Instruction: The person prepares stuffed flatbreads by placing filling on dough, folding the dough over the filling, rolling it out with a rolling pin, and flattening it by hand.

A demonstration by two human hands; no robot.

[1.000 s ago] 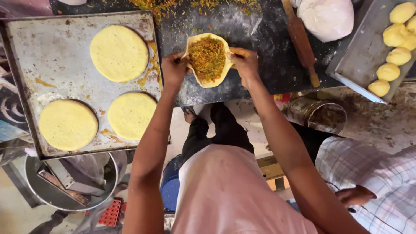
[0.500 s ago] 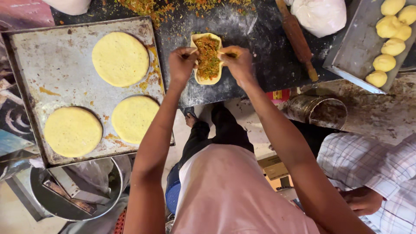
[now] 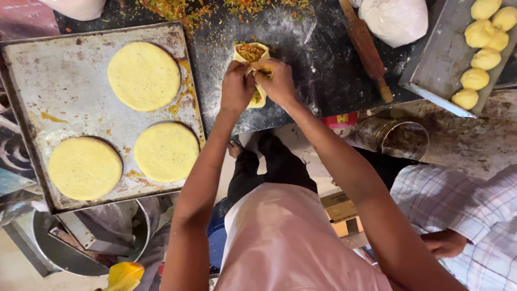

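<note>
Both hands, left hand (image 3: 237, 89) and right hand (image 3: 277, 81), pinched together on soft filled dough (image 3: 252, 54). Probably light, easily torn; best held at edges beside grip, filling inside.

Both bare arms reach forward from the person's torso and converge ahead of the chest. The left hand (image 3: 237, 86) and right hand (image 3: 277, 81) meet side by side, knuckles up, fingers curled inward and pinched together, the fingertips touching. The wrists bend slightly down; the elbows sit wide apart.
</note>
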